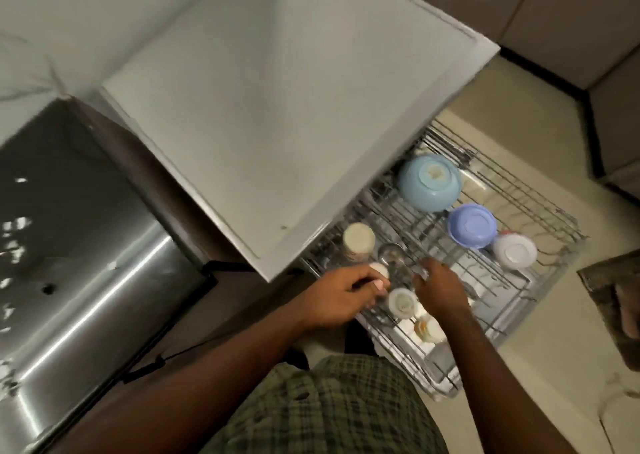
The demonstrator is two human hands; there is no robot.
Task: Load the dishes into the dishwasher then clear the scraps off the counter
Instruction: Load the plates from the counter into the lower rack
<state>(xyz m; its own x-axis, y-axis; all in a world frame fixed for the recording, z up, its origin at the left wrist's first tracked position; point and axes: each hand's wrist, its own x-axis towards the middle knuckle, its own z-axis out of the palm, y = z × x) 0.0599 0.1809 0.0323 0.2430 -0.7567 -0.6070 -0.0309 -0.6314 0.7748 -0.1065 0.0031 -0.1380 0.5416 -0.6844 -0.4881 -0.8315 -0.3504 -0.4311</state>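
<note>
A wire dishwasher rack (526, 190) is pulled out below the counter edge. Upside down in it are a light blue bowl (429, 183), a lilac bowl (472, 225) and a white bowl (514, 251). At the near left of the rack stand a cream cup (359, 240), a steel cup (391, 252) and two white cups (401, 303), (427, 329). My left hand (341, 296) is over the rack's left edge, fingers curled round a small white cup (380, 269). My right hand (441, 289) reaches into the rack with its fingers curled on a small shiny item (423, 273) that is blurred.
A white counter top (277, 107) overhangs the rack. A steel sink (69, 245) lies at the left. Beige floor (519, 401) surrounds the rack, with cabinet fronts (554, 20) at the far right and a brown mat (616, 308) at the right edge.
</note>
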